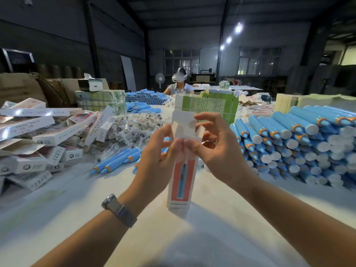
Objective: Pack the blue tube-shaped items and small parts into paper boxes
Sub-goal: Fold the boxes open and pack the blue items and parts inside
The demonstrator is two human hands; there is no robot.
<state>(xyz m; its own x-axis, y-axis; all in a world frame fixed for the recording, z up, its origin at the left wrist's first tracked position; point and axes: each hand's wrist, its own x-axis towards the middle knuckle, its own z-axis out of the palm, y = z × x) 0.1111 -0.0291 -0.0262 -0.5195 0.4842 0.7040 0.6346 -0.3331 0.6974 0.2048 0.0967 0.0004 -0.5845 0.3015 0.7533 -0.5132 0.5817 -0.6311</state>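
Note:
A tall paper box (181, 182), white with a red panel and a picture of a blue tube, stands upright on the white table (192, 228), its top flaps open. My left hand (156, 158) holds it from the left near the top, thumb against its front. My right hand (217, 149) pinches the top from the right, fingers curled over the flaps. Loose blue tubes (117, 160) lie just left of the box. A big stack of blue tubes (296, 143) sits on the right. Small parts in clear bags (140, 122) are heaped behind the box.
Packed and flat white boxes (38, 135) pile up on the left. Green bundles of flat cartons (213, 105) stand behind the box. Another person wearing a headset (179, 81) sits at the far side, with more blue tubes (146, 97) in front.

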